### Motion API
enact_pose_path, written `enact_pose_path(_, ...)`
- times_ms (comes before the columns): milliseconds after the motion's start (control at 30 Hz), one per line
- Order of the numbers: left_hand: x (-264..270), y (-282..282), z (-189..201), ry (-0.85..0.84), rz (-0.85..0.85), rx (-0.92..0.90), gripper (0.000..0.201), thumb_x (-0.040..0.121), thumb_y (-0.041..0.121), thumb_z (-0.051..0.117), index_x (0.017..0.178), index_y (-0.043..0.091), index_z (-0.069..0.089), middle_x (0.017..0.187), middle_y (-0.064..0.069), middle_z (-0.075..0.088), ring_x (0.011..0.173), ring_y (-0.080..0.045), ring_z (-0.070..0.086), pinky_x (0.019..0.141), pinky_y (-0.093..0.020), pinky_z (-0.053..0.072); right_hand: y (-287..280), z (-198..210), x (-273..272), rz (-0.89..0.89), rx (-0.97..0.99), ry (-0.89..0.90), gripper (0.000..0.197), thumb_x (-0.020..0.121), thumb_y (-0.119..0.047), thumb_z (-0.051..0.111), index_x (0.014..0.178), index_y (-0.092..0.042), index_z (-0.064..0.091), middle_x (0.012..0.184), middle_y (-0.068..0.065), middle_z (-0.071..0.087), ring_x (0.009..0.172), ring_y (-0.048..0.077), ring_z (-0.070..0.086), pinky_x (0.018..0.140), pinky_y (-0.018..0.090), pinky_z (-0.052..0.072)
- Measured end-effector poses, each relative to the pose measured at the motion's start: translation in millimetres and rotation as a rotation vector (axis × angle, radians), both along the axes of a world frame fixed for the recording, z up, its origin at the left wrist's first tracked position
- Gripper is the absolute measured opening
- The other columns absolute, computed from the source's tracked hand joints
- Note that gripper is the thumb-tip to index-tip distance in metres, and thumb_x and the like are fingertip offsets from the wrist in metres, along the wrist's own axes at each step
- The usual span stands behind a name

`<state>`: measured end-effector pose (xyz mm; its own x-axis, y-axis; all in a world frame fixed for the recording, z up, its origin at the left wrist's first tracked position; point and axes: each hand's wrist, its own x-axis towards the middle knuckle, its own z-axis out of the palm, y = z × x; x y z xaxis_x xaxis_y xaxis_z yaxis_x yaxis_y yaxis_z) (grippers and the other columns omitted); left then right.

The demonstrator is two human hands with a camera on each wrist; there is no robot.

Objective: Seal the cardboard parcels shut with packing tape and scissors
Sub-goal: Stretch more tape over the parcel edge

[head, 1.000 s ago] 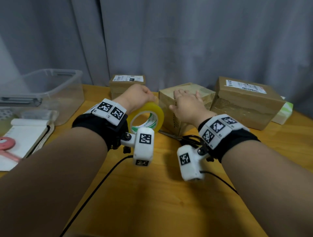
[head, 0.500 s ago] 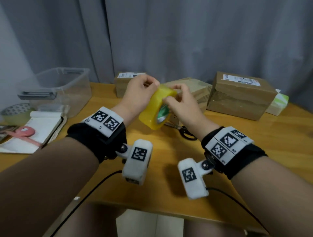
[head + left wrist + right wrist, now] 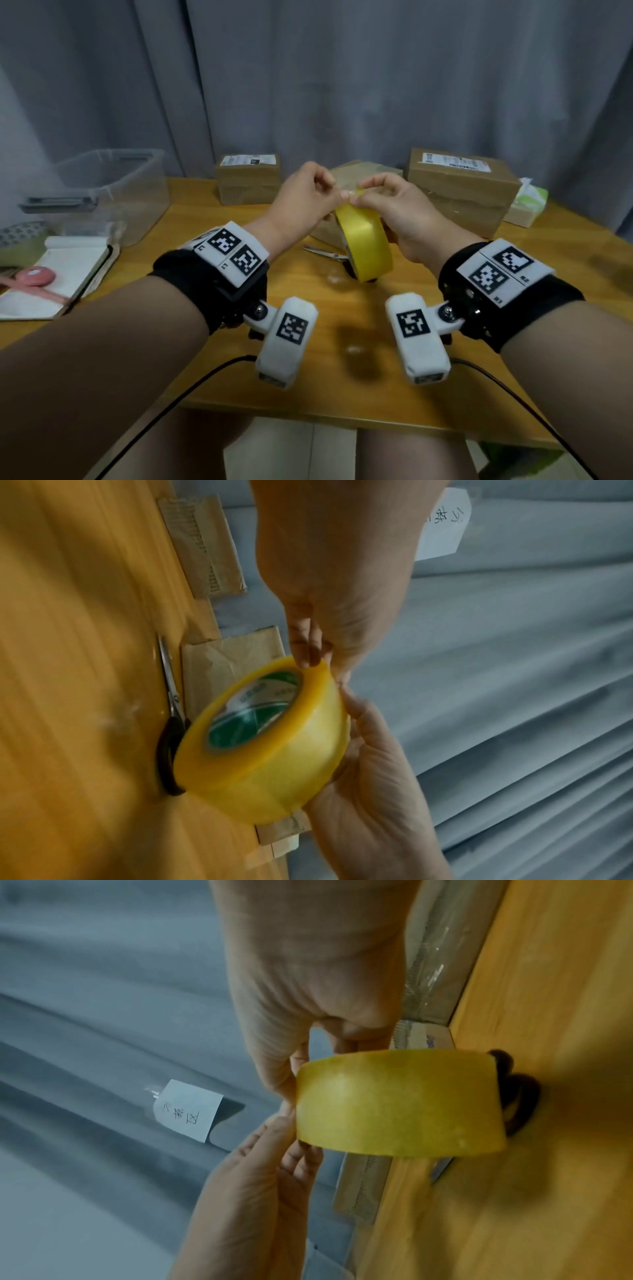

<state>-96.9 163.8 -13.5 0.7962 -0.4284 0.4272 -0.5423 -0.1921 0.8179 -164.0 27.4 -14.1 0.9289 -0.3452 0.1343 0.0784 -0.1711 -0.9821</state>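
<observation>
A yellow packing tape roll (image 3: 363,245) is held on edge above the table, in front of the middle cardboard box (image 3: 368,170). My right hand (image 3: 371,200) grips the roll from its right side, its fingers curled round the band (image 3: 356,723). My left hand (image 3: 330,196) pinches the top rim of the roll (image 3: 310,656) right beside the right thumb. Scissors (image 3: 323,254) lie closed on the table just under the roll. A small labelled box (image 3: 248,183) stands at the back left and a larger labelled box (image 3: 462,195) at the back right.
A clear plastic bin (image 3: 102,192) stands at the left, with an open notebook (image 3: 54,277) and a pink tape dispenser (image 3: 34,278) in front of it. A green tissue pack (image 3: 527,205) sits beside the large box. Grey curtain hangs behind the wooden table (image 3: 342,377).
A second ago my right hand lay flat on the middle box while the left held the roll alone. Both hands now hold the roll, which has turned edge-on toward me.
</observation>
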Motion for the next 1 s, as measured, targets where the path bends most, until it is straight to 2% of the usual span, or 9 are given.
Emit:
enact_pose_path(133, 0, -2, 4, 0.183, -0.07, 0.025, 0.023, 0.084, 0.013, 0.07, 0.101, 0.008, 0.054, 0.07, 0.001, 0.058, 0.061, -0.009, 0.052, 0.059, -0.021, 0.046, -4, 3, -6, 0.006, -0.083, 0.012, 0.021, 0.079, -0.018, 0.075, 0.091, -0.025, 0.059, 0.074, -0.003, 0.059, 0.06, 0.011, 0.053, 0.05, 0.02, 0.038)
enact_pose_path(233, -2, -5, 13, 0.155, -0.094, 0.096, 0.007, 0.084, 0.012, 0.07, 0.088, 0.008, 0.065, 0.07, 0.0, 0.056, 0.062, -0.006, 0.05, 0.053, -0.012, 0.04, -8, 5, -7, 0.007, -0.141, 0.008, 0.019, 0.079, -0.022, 0.075, 0.091, -0.027, 0.06, 0.079, -0.002, 0.06, 0.066, 0.011, 0.053, 0.053, 0.023, 0.037)
enact_pose_path(300, -1, -8, 17, 0.11, -0.073, 0.099, 0.008, 0.085, 0.01, 0.069, 0.079, 0.01, 0.064, 0.066, 0.004, 0.055, 0.054, 0.004, 0.05, 0.051, -0.006, 0.036, -10, 7, -7, 0.001, -0.16, 0.012, 0.021, 0.081, -0.022, 0.073, 0.097, -0.028, 0.061, 0.09, 0.0, 0.061, 0.076, 0.013, 0.055, 0.058, 0.025, 0.039)
enact_pose_path(433, 7, -15, 19, 0.037, 0.02, 0.114, 0.015, 0.086, 0.011, 0.067, 0.073, 0.013, 0.06, 0.064, 0.005, 0.054, 0.059, -0.004, 0.049, 0.061, -0.02, 0.042, -15, 6, -7, 0.004, -0.092, 0.083, 0.044, 0.077, -0.025, 0.07, 0.118, -0.032, 0.056, 0.117, 0.003, 0.057, 0.105, 0.024, 0.055, 0.077, 0.033, 0.045)
enact_pose_path(567, 14, -15, 19, -0.003, 0.093, 0.212, 0.017, 0.085, 0.012, 0.067, 0.069, 0.013, 0.061, 0.063, 0.008, 0.054, 0.059, -0.004, 0.049, 0.062, -0.023, 0.041, -17, 4, -9, 0.017, -0.086, 0.096, 0.04, 0.086, -0.032, 0.069, 0.121, -0.021, 0.055, 0.115, 0.007, 0.062, 0.101, 0.023, 0.062, 0.08, 0.035, 0.051)
enact_pose_path(633, 15, -13, 20, -0.037, 0.137, 0.252, 0.012, 0.085, 0.013, 0.067, 0.074, 0.01, 0.065, 0.064, 0.01, 0.054, 0.06, -0.002, 0.048, 0.063, -0.021, 0.04, -16, 11, -10, -0.003, -0.169, 0.103, 0.036, 0.089, -0.038, 0.064, 0.114, -0.013, 0.058, 0.103, 0.007, 0.066, 0.086, 0.019, 0.064, 0.073, 0.031, 0.052)
enact_pose_path(733, 16, -16, 21, -0.046, 0.164, 0.233, 0.01, 0.085, 0.014, 0.069, 0.078, 0.006, 0.068, 0.064, 0.009, 0.054, 0.064, -0.008, 0.05, 0.068, -0.022, 0.041, -21, 27, -9, -0.044, -0.36, 0.166, 0.051, 0.089, -0.046, 0.061, 0.107, 0.001, 0.064, 0.091, 0.017, 0.069, 0.075, 0.023, 0.062, 0.067, 0.031, 0.05)
enact_pose_path(900, 15, -31, 29, -0.026, 0.18, 0.116, 0.017, 0.084, 0.019, 0.071, 0.07, 0.011, 0.065, 0.058, 0.007, 0.052, 0.057, -0.007, 0.046, 0.067, -0.024, 0.041, -39, 61, -1, -0.105, -0.777, 0.371, 0.06, 0.086, -0.062, 0.054, 0.11, -0.008, 0.065, 0.1, 0.009, 0.068, 0.083, 0.023, 0.061, 0.066, 0.031, 0.044)
enact_pose_path(1000, 19, -41, 41, -0.005, 0.173, 0.052, 0.017, 0.086, 0.02, 0.069, 0.075, 0.008, 0.068, 0.071, -0.003, 0.064, 0.072, -0.014, 0.057, 0.077, -0.03, 0.05, -48, 65, 8, -0.148, -1.0, 0.428, 0.056, 0.085, -0.062, 0.055, 0.111, -0.014, 0.064, 0.094, 0.003, 0.063, 0.086, 0.024, 0.059, 0.068, 0.031, 0.039)
